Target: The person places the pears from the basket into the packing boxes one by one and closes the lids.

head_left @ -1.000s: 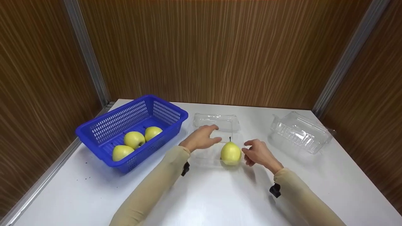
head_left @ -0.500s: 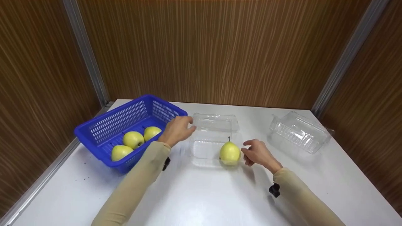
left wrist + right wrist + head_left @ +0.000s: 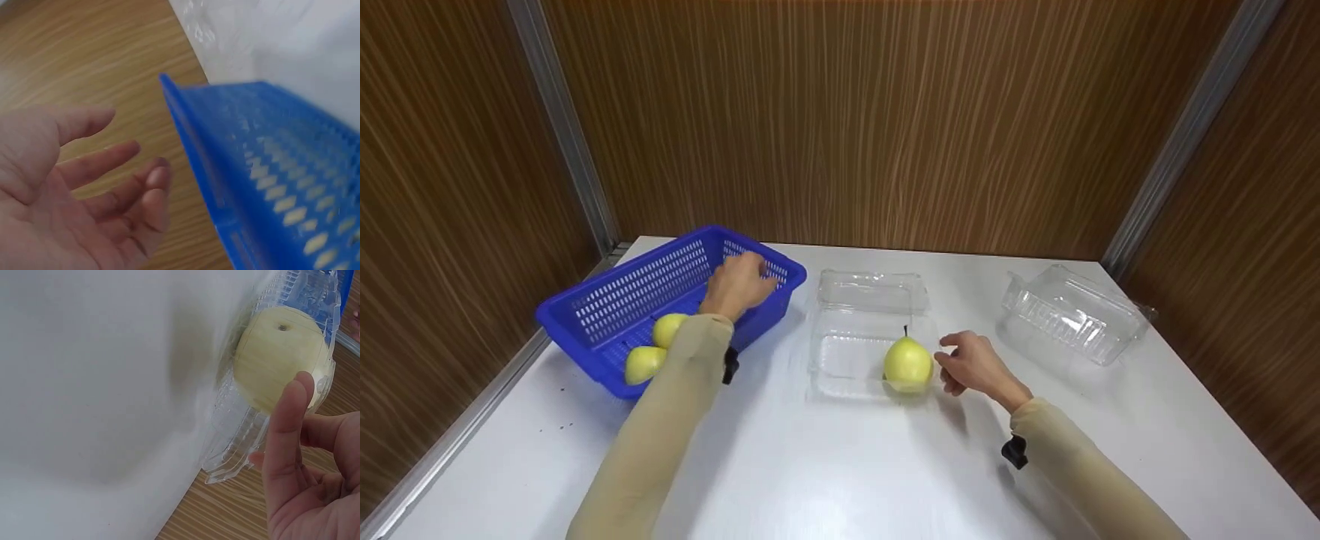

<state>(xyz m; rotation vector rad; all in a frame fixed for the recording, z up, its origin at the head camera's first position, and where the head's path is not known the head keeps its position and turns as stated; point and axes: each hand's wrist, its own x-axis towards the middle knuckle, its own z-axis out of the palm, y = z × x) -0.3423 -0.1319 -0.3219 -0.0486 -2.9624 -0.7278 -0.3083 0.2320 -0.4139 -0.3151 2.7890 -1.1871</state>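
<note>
My left hand (image 3: 737,283) hangs over the right side of a blue plastic basket (image 3: 585,330), its fingers loosely bent around nothing in the left wrist view. Two yellow pears (image 3: 645,364) show in the basket; the left hand and forearm cover the rest of that side. A single pear (image 3: 907,364) sits upright, stem up, in the right part of an open clear plastic clamshell container (image 3: 847,360). Beside the container's right edge my right hand (image 3: 979,369) stays with relaxed, bent fingers, holding nothing. Whether its fingertips touch the plastic I cannot tell.
Another clear plastic container (image 3: 1076,315) lies tilted on the white table (image 3: 840,465) at the right. The clamshell's raised lid (image 3: 874,291) points toward the back. Wood-patterned panels (image 3: 840,127) close off the back and both sides.
My left hand has moved left from above the clamshell, across the basket's rim, to over the basket. The right hand and the pear in the clamshell have stayed in place.
</note>
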